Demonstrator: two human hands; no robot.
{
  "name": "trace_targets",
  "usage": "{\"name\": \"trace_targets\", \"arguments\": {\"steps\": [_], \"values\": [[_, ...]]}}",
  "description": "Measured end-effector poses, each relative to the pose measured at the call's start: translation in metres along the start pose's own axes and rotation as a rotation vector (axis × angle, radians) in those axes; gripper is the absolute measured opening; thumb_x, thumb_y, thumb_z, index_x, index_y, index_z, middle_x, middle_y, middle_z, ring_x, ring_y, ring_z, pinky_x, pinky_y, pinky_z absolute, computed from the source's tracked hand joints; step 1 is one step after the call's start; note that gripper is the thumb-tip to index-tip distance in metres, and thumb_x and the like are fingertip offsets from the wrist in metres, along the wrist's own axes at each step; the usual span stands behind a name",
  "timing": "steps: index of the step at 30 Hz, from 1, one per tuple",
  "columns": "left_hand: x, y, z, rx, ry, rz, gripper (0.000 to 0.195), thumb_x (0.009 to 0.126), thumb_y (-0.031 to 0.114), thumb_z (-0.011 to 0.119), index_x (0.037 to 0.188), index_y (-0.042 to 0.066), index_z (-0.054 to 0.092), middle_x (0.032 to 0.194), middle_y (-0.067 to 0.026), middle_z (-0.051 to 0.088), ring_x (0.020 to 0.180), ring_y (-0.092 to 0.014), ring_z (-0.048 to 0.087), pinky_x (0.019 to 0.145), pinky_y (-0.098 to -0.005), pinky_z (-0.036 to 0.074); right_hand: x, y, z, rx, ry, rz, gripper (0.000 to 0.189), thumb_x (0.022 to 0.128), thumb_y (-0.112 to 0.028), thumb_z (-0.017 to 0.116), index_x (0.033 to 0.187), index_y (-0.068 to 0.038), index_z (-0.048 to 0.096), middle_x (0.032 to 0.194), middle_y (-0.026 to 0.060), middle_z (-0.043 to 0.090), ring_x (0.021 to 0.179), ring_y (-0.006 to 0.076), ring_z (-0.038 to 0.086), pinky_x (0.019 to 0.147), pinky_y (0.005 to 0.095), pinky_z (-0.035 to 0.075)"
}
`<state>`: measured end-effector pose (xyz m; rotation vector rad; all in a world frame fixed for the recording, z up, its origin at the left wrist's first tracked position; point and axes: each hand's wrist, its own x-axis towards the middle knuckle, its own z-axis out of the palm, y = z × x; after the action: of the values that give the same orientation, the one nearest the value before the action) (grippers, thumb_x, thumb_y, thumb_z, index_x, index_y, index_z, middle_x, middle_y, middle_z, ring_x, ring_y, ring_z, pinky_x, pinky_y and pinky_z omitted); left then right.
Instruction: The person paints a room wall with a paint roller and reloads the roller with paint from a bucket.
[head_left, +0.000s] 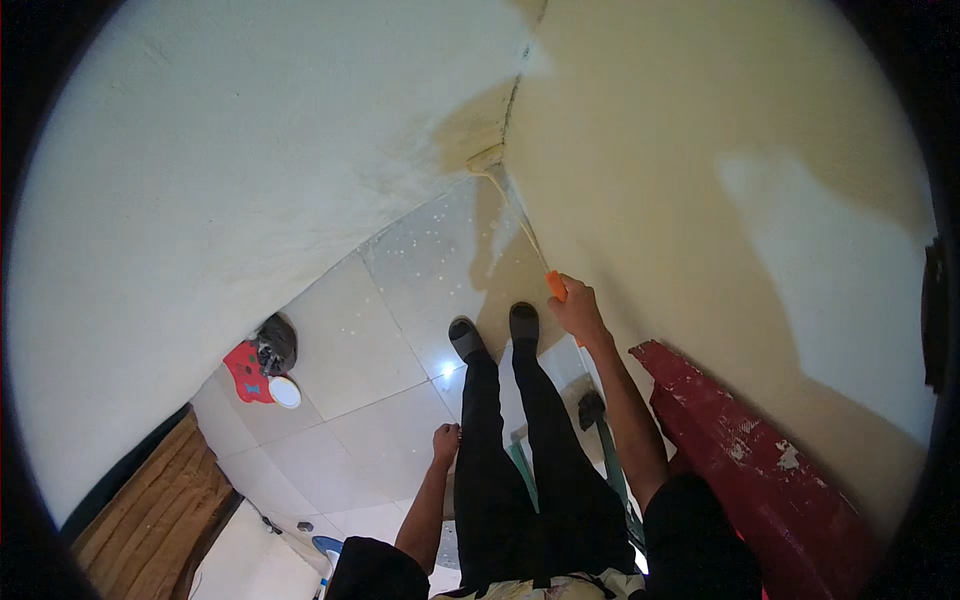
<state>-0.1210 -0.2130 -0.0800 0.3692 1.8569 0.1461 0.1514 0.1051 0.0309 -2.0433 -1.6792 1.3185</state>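
My right hand (579, 306) is closed around the orange handle of a paint roller (525, 225). The roller's head lies at the wall corner, just above the floor tiles, and its frame looks coated in cream paint. Dark marks run up the corner line between the left wall (225, 150) and the right wall (637, 187). My left hand (447, 442) hangs beside my left thigh with its fingers curled; whether it holds anything cannot be told.
White spots dot the floor tiles (420, 262). A dark plastic bag (277, 345), a red item (244, 371) and a round white lid (285, 392) lie by the left wall. A worn red board (750, 442) leans at right. Brown folded fabric (150, 510) is at lower left.
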Motion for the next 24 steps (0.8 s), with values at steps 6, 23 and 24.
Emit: {"name": "trace_targets", "arguments": {"steps": [6,23,24], "values": [[0.011,-0.020,-0.006,-0.124,-0.019,-0.043,0.027,0.076,0.022,0.048,0.075,-0.003,0.058,0.063,-0.0101,0.057,0.058,-0.018,0.055,0.053,-0.0295,0.043,-0.058,-0.042,-0.026,0.107,0.060,-0.001,0.029,0.065,-0.007,0.057,0.091,0.003,0.051,0.076,0.0235,0.056,0.077,0.0384,0.054,0.065,0.0401,0.044],[-0.008,-0.001,-0.013,-0.111,0.001,-0.032,0.026,0.076,0.020,0.048,0.076,-0.005,0.057,0.066,-0.0108,0.057,0.056,-0.018,0.053,0.051,-0.0298,0.042,-0.050,-0.057,-0.021,0.058,0.070,0.035,0.027,0.064,-0.007,0.057,0.089,0.002,0.051,0.075,0.0239,0.055,0.075,0.0379,0.055,0.064,0.0400,0.044],[-0.009,0.006,-0.010,-0.156,-0.025,-0.033,0.025,0.076,0.019,0.048,0.077,-0.004,0.057,0.066,-0.0105,0.057,0.056,-0.017,0.053,0.050,-0.0293,0.042,-0.035,-0.048,-0.024,0.040,0.044,0.044,0.026,0.064,-0.008,0.057,0.088,0.002,0.051,0.075,0.0239,0.055,0.075,0.0381,0.055,0.064,0.0402,0.044]]}}
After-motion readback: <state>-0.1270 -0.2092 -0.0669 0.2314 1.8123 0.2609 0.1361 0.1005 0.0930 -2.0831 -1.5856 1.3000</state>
